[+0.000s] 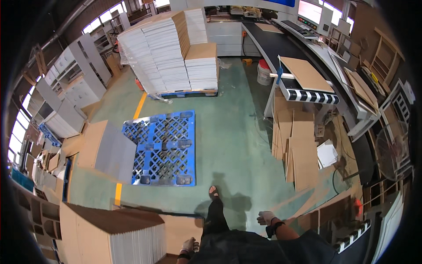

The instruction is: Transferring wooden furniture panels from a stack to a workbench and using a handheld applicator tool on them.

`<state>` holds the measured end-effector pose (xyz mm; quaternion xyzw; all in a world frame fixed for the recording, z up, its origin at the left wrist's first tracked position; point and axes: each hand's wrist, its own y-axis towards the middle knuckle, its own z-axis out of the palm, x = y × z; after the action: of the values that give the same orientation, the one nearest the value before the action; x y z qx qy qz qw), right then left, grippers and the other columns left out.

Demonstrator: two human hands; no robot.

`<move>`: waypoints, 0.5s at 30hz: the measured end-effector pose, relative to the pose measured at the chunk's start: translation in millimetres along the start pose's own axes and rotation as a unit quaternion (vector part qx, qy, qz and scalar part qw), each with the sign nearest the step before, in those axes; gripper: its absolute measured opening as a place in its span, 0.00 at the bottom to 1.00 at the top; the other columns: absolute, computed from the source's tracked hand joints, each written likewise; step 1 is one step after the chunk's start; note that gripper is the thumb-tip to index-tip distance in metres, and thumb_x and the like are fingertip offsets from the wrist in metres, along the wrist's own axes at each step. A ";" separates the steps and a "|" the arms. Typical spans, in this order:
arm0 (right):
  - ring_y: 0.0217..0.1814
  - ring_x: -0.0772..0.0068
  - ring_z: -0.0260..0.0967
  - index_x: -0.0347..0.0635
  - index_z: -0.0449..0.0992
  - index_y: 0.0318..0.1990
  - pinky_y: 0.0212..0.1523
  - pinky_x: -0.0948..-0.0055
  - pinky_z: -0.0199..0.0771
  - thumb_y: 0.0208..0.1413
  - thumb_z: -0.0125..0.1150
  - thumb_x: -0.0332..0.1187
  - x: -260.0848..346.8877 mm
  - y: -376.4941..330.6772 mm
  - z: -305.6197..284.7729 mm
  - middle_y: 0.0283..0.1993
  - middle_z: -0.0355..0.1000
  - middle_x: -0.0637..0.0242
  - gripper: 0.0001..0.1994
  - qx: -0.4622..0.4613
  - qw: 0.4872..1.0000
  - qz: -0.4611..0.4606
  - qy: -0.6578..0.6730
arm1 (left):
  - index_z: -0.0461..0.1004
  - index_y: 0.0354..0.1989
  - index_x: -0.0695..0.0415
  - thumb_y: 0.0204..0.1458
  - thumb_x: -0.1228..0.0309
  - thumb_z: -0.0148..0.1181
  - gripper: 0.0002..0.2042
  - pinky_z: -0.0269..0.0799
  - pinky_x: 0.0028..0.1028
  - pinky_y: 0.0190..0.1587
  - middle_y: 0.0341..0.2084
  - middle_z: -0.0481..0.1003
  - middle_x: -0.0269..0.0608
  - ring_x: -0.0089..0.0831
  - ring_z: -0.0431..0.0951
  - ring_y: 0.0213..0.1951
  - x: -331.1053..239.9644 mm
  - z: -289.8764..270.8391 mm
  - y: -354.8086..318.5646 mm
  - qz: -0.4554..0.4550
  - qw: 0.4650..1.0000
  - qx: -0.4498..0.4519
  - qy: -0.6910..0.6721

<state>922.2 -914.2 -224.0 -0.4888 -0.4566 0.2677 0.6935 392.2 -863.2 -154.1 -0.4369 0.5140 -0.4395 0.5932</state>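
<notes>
My left hand (189, 245), in a pale glove with a black band at the wrist, hangs low beside a stack of brown-faced, white-edged boards (138, 244). It holds nothing that I can see, and its fingers are loosely bent. My right hand (266, 218), also gloved and banded, is held out over the green floor, empty, with its fingers slightly apart. Ahead to the left lies a blue plastic pallet (192, 152), its lattice top bare, beside an upright block of boards (115, 152). One brown board (306, 74) rests on the end of the black conveyor (274, 42).
A tall board stack (162, 57) stands on another pallet at the far side. Brown sheets (303, 149) lean below the conveyor's striped end (313, 97). A red-and-white bucket (264, 72) sits beside it. At right is a fan (393, 147); white cabinets (81, 90) line the left.
</notes>
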 end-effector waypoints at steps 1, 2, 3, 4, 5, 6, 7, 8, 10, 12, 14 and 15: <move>0.23 0.61 0.69 0.42 0.69 0.33 0.22 0.57 0.65 0.68 0.48 0.40 9.3 13.0 -12.9 0.27 0.71 0.59 0.14 0.023 0.999 0.022 0.004 | 0.72 0.45 0.54 0.65 0.64 0.50 0.09 0.69 0.33 0.23 0.20 0.71 0.38 0.32 0.74 0.23 -18.2 -3.4 14.9 -0.007 1.000 0.009 0.003; 0.23 0.61 0.69 0.42 0.69 0.34 0.22 0.58 0.66 0.68 0.48 0.39 24.9 25.1 -21.8 0.26 0.71 0.59 0.12 0.080 0.995 0.064 0.010 | 0.72 0.46 0.55 0.64 0.64 0.51 0.09 0.73 0.35 0.26 0.21 0.72 0.40 0.33 0.77 0.26 -41.5 -4.3 30.5 0.083 0.944 -0.023 0.318; 0.21 0.63 0.65 0.43 0.66 0.33 0.21 0.60 0.65 0.67 0.48 0.38 50.5 18.4 -16.8 0.24 0.68 0.61 0.11 0.017 0.992 0.115 -0.044 | 0.73 0.46 0.55 0.64 0.64 0.51 0.10 0.74 0.35 0.28 0.21 0.72 0.40 0.34 0.78 0.27 -61.3 -2.1 37.1 0.125 0.879 -0.030 0.459; 0.19 0.65 0.62 0.45 0.64 0.31 0.20 0.62 0.61 0.66 0.48 0.37 73.1 13.6 -5.0 0.22 0.64 0.63 0.11 0.012 0.991 0.128 -0.043 | 0.73 0.46 0.55 0.64 0.64 0.51 0.10 0.76 0.36 0.29 0.21 0.73 0.41 0.35 0.79 0.28 -87.8 -2.2 45.7 0.167 0.789 -0.053 0.589; 0.18 0.68 0.58 0.46 0.61 0.30 0.18 0.64 0.57 0.66 0.47 0.36 94.7 8.0 -4.1 0.21 0.60 0.66 0.11 -0.002 0.990 0.139 -0.036 | 0.75 0.44 0.54 0.65 0.61 0.51 0.11 0.77 0.37 0.32 0.25 0.76 0.41 0.36 0.81 0.31 -116.2 5.8 50.6 0.312 0.721 -0.056 0.616; 0.18 0.68 0.56 0.47 0.60 0.30 0.19 0.66 0.56 0.66 0.48 0.36 126.3 -4.1 10.7 0.21 0.58 0.66 0.11 -0.012 0.992 0.115 -0.059 | 0.76 0.48 0.54 0.65 0.60 0.50 0.13 0.78 0.38 0.37 0.31 0.78 0.44 0.41 0.82 0.36 -148.6 4.0 58.7 0.311 0.746 -0.041 0.587; 0.18 0.63 0.58 0.46 0.62 0.31 0.21 0.66 0.60 0.65 0.49 0.36 147.6 0.1 -7.2 0.22 0.62 0.64 0.10 0.079 0.989 0.122 0.016 | 0.76 0.51 0.53 0.65 0.59 0.50 0.15 0.78 0.40 0.42 0.36 0.80 0.47 0.46 0.82 0.41 -191.3 10.6 72.0 0.314 0.763 -0.008 0.565; 0.21 0.61 0.63 0.45 0.65 0.34 0.23 0.64 0.64 0.66 0.50 0.37 176.8 -1.8 -3.8 0.25 0.67 0.61 0.09 0.067 0.992 0.068 0.078 | 0.76 0.54 0.54 0.65 0.59 0.50 0.17 0.78 0.42 0.46 0.40 0.81 0.51 0.51 0.81 0.45 -233.5 12.2 94.5 0.298 0.674 -0.020 0.676; 0.30 0.56 0.76 0.40 0.73 0.46 0.30 0.59 0.77 0.66 0.54 0.39 236.3 -23.4 23.2 0.35 0.79 0.53 0.11 -0.074 0.996 -0.047 0.001 | 0.76 0.51 0.57 0.61 0.57 0.54 0.18 0.78 0.47 0.47 0.40 0.81 0.56 0.56 0.81 0.46 -314.1 33.4 121.2 0.324 0.641 -0.023 0.695; 0.35 0.56 0.80 0.38 0.74 0.57 0.33 0.60 0.80 0.65 0.58 0.40 278.1 -20.0 31.1 0.40 0.81 0.52 0.18 -0.098 0.991 -0.093 0.005 | 0.77 0.45 0.57 0.58 0.57 0.57 0.16 0.77 0.47 0.41 0.34 0.80 0.54 0.51 0.81 0.38 -406.1 75.5 133.6 0.321 0.763 0.010 0.561; 0.32 0.59 0.77 0.38 0.74 0.53 0.31 0.63 0.79 0.66 0.56 0.38 318.9 1.2 40.4 0.37 0.80 0.56 0.15 -0.041 0.996 -0.069 0.047 | 0.76 0.44 0.55 0.59 0.60 0.57 0.13 0.76 0.42 0.33 0.28 0.79 0.47 0.42 0.80 0.30 -493.9 96.2 193.0 0.252 0.861 0.045 0.439; 0.31 0.60 0.77 0.38 0.74 0.52 0.30 0.63 0.78 0.66 0.56 0.38 331.5 20.7 29.6 0.35 0.79 0.56 0.14 -0.013 0.997 -0.042 0.067 | 0.76 0.45 0.55 0.60 0.59 0.57 0.13 0.76 0.40 0.33 0.29 0.79 0.46 0.40 0.80 0.30 -530.9 144.8 188.7 0.248 0.911 0.029 0.328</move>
<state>1043.1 -622.5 -116.8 -0.4955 -0.4325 0.1992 0.7264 504.3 -294.6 -204.3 -0.1094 0.7581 -0.4118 0.4937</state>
